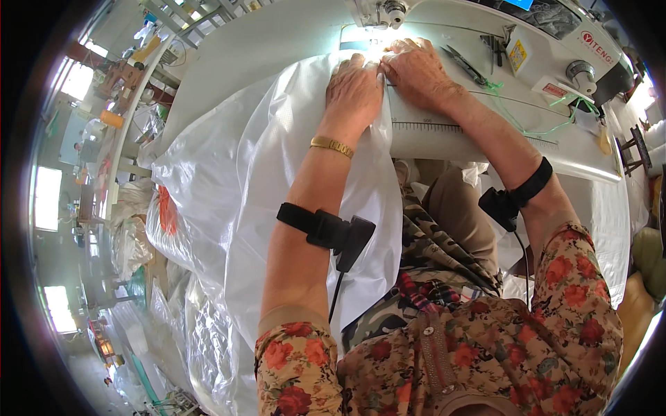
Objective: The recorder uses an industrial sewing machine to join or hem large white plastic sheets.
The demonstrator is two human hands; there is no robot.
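A large sheet of shiny white plastic-like cloth [277,139] lies over the sewing table and hangs down past its front edge on the left. My left hand [354,90] rests on it, fingers bent and gripping it close to its right-hand edge. Beside it, my right hand [420,73] has its fingers curled in at the same edge, just below the sewing machine's lit needle area [378,35]. Glare and the fingers hide the exact point where the cloth meets the needle.
Thread snips [465,66] with green thread lie right of my right hand. A ruler scale [427,127] runs along the table's front. The machine body [555,48] stands at the far right. Bundled clear plastic [132,236] and more white sheeting surround the table's left side.
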